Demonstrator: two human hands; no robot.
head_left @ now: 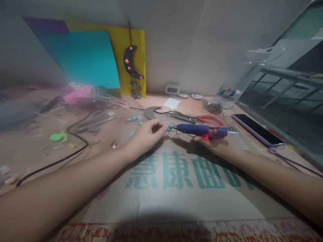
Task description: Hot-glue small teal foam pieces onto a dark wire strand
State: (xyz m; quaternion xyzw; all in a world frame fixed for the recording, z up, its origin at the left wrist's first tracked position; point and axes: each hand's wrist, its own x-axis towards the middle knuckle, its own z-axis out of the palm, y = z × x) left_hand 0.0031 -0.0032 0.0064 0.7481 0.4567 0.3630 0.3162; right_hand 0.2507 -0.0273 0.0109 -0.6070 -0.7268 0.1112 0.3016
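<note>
Right hand (214,144) under blue glue gun (202,130)

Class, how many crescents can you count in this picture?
2: a dark, pink-dotted crescent against the yellow sheet; a grey crescent lying beyond the left hand. Clutter may hide others.

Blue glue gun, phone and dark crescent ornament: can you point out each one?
Blue glue gun (193,129): head view, on its barrel.
Phone (257,129): head view, middle of its screen.
Dark crescent ornament (131,64): head view, on the crescent's body.
</note>
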